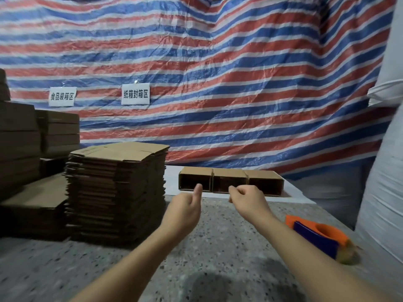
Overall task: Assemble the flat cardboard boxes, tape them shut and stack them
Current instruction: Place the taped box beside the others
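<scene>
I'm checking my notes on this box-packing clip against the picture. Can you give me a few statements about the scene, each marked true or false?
1. The tape dispenser is held in the right hand. False: it lies on the table, to the right of the right forearm, and neither hand touches it.
2. A tall stack of flat cardboard stands left of the left hand. True.
3. Three opened boxes sit in a row beyond the hands. True.
4. The left hand grips a flat box. False: its fingers are curled, thumb up, holding nothing.
5. Two white signs hang on the striped tarp. True.
</scene>
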{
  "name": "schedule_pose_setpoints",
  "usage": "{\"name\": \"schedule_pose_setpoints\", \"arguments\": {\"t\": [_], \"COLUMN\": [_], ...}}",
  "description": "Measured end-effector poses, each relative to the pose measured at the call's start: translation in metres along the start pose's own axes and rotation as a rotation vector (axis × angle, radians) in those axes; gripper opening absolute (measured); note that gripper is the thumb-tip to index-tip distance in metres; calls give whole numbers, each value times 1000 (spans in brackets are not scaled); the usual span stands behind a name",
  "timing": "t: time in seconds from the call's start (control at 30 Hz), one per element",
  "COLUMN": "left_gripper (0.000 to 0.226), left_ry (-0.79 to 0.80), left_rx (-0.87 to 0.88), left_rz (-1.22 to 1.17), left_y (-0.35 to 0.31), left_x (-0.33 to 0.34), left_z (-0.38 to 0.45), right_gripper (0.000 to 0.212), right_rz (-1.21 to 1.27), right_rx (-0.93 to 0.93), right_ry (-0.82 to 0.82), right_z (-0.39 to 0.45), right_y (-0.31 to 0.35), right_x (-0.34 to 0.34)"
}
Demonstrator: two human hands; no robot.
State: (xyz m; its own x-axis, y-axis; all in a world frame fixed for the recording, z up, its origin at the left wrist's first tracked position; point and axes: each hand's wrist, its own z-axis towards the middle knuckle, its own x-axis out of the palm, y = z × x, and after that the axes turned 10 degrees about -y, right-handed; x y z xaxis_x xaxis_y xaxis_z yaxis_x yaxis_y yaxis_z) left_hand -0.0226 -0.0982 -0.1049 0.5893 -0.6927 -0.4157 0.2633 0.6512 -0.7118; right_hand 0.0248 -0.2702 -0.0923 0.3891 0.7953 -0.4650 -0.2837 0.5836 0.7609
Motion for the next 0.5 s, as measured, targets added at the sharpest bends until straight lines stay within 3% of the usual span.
{"name": "schedule_pose_setpoints", "arguments": {"t": [0.1,0.2,0.27,0.37,0.5], "left_gripper": [66,25,36,63,79], "left_ry": [-76,-280,-358,-291,-179], "left_rx": [139,409,472,382,290], "left_rz": [191,447,578,781,1009], "left_y": [11,20,26,34,49], "left_x": [-13,-36,-55,-84,-105], "left_z": [6,35,63,102,131], "right_gripper": [51,48,43,25,56], "right_rz": [45,113,158,161,67], "right_rx": [-38,-82,-129,-220,-317], "right_ry": [-15,-35,-30,43,141], "right_z": [-6,2,14,35,65], "right_y": [4,21,38,70,106], "right_x": [7,12,16,30,64]}}
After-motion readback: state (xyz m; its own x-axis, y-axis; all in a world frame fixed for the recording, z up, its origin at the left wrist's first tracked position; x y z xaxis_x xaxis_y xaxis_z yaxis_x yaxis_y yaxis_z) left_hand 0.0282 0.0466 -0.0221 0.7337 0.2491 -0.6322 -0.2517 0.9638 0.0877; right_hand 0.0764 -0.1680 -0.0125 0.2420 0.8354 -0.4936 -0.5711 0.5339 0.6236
